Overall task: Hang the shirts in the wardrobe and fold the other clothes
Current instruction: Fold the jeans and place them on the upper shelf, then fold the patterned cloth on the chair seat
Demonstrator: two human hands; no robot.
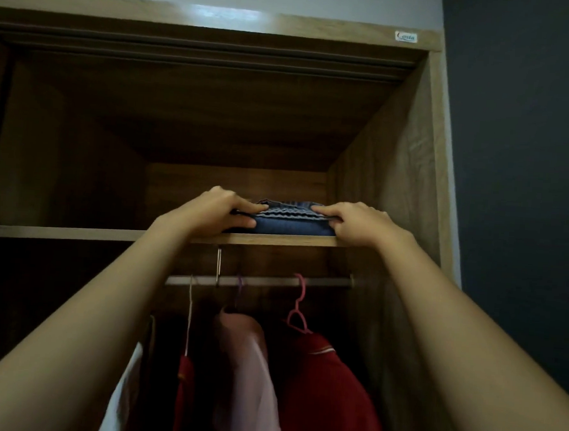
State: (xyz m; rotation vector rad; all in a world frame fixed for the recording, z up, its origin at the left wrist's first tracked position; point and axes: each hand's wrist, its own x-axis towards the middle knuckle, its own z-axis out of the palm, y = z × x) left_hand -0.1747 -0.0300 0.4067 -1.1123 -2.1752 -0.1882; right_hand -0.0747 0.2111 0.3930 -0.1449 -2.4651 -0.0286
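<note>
Wardrobe (397, 149) fills the frame. Shelf (75, 234) crosses mid-frame and carries the folded stack (289, 224) at centre, close to the front edge, likely for easy reach. Rail (266, 280) at lower centre bears the shirts (326, 384) on hangers, hung clear of creasing. Left hand (216, 211) and right hand (362, 223) grip the stack's ends, fingers closed on top and thumbs beneath, apparently to hold the layers square.

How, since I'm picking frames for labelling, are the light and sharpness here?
Head view: dim overall, glare on the wardrobe's top panel, black shadow lower left; folded clothes read clearly; pink shirt below is blurred; wide-angle stretches the frame's edges.
</note>
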